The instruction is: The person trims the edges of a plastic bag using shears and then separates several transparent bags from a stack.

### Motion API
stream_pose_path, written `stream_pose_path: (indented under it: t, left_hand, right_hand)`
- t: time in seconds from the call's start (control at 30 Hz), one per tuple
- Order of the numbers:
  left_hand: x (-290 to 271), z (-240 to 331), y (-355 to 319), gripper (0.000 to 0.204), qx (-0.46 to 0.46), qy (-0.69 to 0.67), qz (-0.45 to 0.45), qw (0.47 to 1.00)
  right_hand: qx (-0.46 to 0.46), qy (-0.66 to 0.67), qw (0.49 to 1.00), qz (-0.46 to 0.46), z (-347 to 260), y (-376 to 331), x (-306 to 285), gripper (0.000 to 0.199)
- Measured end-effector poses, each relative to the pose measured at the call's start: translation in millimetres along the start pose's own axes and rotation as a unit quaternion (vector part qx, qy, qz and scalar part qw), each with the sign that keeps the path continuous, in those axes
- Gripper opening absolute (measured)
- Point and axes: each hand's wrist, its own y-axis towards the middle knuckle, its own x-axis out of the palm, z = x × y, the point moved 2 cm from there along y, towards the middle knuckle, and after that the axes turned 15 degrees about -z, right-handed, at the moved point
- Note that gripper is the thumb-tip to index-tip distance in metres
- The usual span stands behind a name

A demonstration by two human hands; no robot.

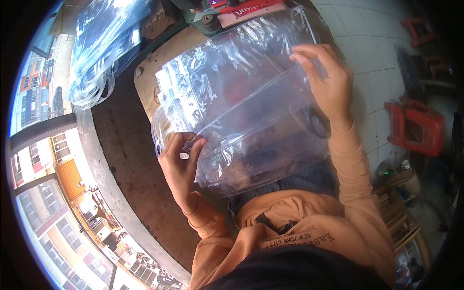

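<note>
A clear, glossy plastic sheet point(251, 128) lies over a layered stack of similar clear plastic point(208, 63) in front of me, partly over my lap. My left hand point(181, 154) pinches the sheet's left edge between thumb and fingers. Up at the right side, my right hand point(324, 72) has its thumb and index finger closed on the plastic. A straight fold or seam runs slantwise between the two hands. Pale, looped strips point(162, 123) stick out at the stack's left side, beside my left hand. Under the plastic near my right wrist, a dark loop point(316, 123) shows through, its kind unclear.
A worn board point(145, 82) supports the stack. Beyond it stand a green machine part point(209, 23) and red items point(246, 7). More clear plastic with looped strips point(104, 48) hangs at the upper left. Red stools point(418, 125) stand on the tiled floor at right, near a wooden rack point(398, 212).
</note>
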Motion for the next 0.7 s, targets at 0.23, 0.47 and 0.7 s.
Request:
stream_pose_path:
  t: [0.23, 0.47, 0.7]
  left_hand:
    - [10.4, -6.6, -6.5, 0.006, 0.076, -0.069, 0.176, 0.979]
    - [-3.2, 13.5, -11.8, 0.018, 0.205, 0.105, 0.47, 0.852]
    - [-21.0, 6.5, -25.0, 0.026, 0.192, 0.27, 0.603, 0.726]
  right_hand:
    - [0.067, -0.129, 0.989, 0.005, -26.9, -79.2, -36.1, 0.025]
    - [0.191, -0.192, 0.949, -0.161, -16.7, -109.8, -4.3, 0.057]
    - [0.148, -0.201, 0.964, -0.087, -15.3, -77.8, -9.7, 0.046]
